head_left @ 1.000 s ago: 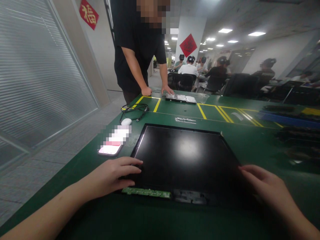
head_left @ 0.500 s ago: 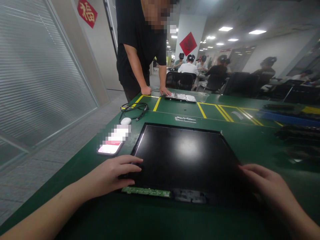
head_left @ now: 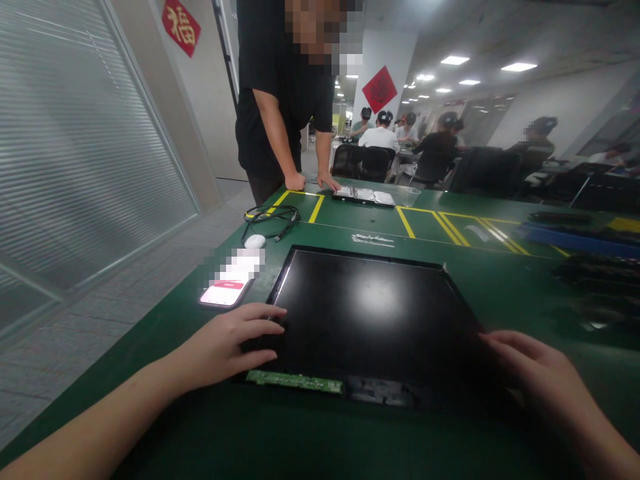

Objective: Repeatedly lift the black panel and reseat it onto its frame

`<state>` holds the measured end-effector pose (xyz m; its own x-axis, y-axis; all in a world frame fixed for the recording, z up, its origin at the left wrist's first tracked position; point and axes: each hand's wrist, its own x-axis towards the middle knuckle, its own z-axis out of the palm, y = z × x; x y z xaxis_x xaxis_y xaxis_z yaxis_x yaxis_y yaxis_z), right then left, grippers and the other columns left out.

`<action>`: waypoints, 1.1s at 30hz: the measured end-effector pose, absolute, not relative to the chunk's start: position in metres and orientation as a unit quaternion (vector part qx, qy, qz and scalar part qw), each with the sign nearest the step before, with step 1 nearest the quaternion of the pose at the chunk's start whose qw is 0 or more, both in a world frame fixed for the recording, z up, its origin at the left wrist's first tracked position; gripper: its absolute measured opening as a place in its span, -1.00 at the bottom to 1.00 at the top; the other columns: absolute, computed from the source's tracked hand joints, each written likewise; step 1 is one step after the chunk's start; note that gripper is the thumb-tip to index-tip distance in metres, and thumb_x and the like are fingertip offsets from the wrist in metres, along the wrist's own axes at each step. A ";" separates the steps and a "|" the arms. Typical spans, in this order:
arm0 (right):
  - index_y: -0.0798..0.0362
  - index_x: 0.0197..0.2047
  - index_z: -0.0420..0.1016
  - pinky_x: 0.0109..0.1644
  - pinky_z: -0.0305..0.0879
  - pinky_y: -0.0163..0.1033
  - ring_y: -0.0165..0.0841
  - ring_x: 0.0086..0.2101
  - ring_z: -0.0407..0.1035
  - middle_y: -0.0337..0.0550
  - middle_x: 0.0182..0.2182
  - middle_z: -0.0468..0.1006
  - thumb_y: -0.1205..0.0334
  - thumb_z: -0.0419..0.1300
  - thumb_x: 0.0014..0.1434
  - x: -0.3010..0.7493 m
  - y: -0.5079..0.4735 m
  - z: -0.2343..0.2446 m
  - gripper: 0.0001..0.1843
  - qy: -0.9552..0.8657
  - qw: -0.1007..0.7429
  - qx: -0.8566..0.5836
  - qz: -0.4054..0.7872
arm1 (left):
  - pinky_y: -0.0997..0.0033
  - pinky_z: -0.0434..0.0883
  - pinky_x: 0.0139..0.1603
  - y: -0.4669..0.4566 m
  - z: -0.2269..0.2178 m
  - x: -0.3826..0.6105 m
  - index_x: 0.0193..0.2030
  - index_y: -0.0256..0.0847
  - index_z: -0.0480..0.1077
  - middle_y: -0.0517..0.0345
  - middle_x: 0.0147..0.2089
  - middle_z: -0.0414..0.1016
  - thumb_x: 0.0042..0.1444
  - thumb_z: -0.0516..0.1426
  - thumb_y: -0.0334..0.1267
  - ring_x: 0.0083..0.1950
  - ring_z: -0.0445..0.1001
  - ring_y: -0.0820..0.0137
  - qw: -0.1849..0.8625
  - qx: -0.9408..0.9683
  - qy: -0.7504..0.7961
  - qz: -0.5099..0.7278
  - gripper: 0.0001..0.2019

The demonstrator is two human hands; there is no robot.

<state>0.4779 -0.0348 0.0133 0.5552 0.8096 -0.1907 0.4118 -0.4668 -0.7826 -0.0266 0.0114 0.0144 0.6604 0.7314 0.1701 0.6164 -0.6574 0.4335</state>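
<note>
Clock: centred on the dark screen panel (head_left: 370, 333), with twelve o'clock farthest from the wearer.
Phone, ten o'clock: lit and partly pixelated, it lies on the green surface (head_left: 225, 427) near the panel.
Left hand, nine o'clock: this hand (head_left: 240, 340) is fairly wide, thumb apart from the fingers, fingertips over the panel's left edge; it does not close round anything.
Panel, centre: it lies flat on the surface between the two hands, rectangular, glossy and black, with a thin dark frame, a bright line inside the left edge and a pale round reflection above the middle.
Circuit strip, seven o'clock: a narrow green circuit strip (head_left: 295, 382) runs along the panel's near edge; a dark, uneven piece (head_left: 383, 391) continues to its right, details too dim to read.
Right hand, between three and four o'clock: this hand (head_left: 525, 360) is narrow, fingertips together at the panel's right edge; whether they grip it I cannot tell.
Changed, nine o'clock: the left hand sits slightly farther up the edge than half a second ago.
Unchanged, centre and three o'clock: panel and right hand keep their places.
</note>
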 end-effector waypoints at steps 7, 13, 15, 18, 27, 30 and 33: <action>-0.04 -0.40 0.63 -0.46 0.34 -0.09 -0.11 -0.47 0.47 -0.03 -0.45 0.67 -0.15 0.27 -0.23 0.475 -0.036 0.024 -0.60 -0.402 0.355 -0.807 0.248 | -0.03 0.39 0.29 0.010 0.003 -0.018 0.10 -0.04 0.53 -0.01 0.38 0.38 0.33 0.08 -0.10 0.32 0.40 0.04 0.120 0.842 0.476 0.226 -0.69; -0.09 -0.37 0.60 -0.39 0.37 0.04 0.02 -0.42 0.51 -0.02 -0.46 0.67 -0.12 0.20 -0.16 0.491 -0.034 0.021 -0.64 -0.390 0.316 -0.844 0.188 | -0.14 0.29 0.35 0.007 -0.012 -0.013 0.31 -0.10 0.36 -0.12 0.45 0.27 0.36 0.01 -0.11 0.43 0.27 0.02 0.125 0.817 0.511 0.237 -0.57; -0.08 -0.33 0.61 -0.34 0.39 0.08 0.05 -0.38 0.53 0.00 -0.40 0.68 -0.12 0.21 -0.19 0.495 -0.033 0.017 -0.60 -0.392 0.304 -0.848 0.187 | -0.18 0.25 0.37 0.008 -0.011 -0.012 0.40 -0.15 0.24 -0.18 0.49 0.20 0.37 0.00 -0.09 0.46 0.22 0.01 0.126 0.803 0.531 0.240 -0.50; -0.04 -0.29 0.62 -0.31 0.41 0.06 0.05 -0.37 0.55 0.02 -0.35 0.70 -0.13 0.24 -0.22 0.498 -0.031 0.010 -0.54 -0.410 0.307 -0.834 0.204 | -0.20 0.29 0.33 0.010 -0.006 -0.012 0.39 -0.23 0.24 -0.24 0.43 0.30 0.37 -0.01 -0.11 0.42 0.29 -0.02 0.133 0.807 0.530 0.223 -0.49; -0.06 -0.21 0.62 -0.23 0.41 0.07 0.01 -0.36 0.55 -0.06 -0.37 0.70 -0.20 0.19 -0.22 0.491 -0.028 0.002 -0.45 -0.451 0.280 -0.830 0.172 | -0.06 0.40 0.27 0.019 -0.020 -0.021 0.25 -0.11 0.42 -0.04 0.28 0.52 0.33 -0.02 -0.22 0.29 0.46 0.08 0.158 0.799 0.514 0.269 -0.59; -0.06 -0.22 0.63 -0.20 0.39 0.10 0.06 -0.32 0.55 -0.04 -0.37 0.70 -0.20 0.16 -0.23 0.488 -0.028 0.007 -0.44 -0.434 0.264 -0.843 0.176 | -0.08 0.38 0.28 0.016 -0.017 -0.019 0.12 -0.04 0.53 0.01 0.29 0.52 0.33 0.01 -0.21 0.35 0.41 0.06 0.200 0.778 0.518 0.295 -0.65; -0.07 -0.24 0.64 -0.15 0.38 0.13 0.10 -0.27 0.54 -0.02 -0.33 0.70 -0.19 0.17 -0.27 0.487 -0.028 0.011 -0.44 -0.425 0.254 -0.850 0.181 | -0.12 0.39 0.27 0.012 -0.006 -0.014 0.09 -0.05 0.56 0.00 0.30 0.51 0.32 0.07 -0.16 0.36 0.39 0.02 0.264 0.732 0.531 0.335 -0.69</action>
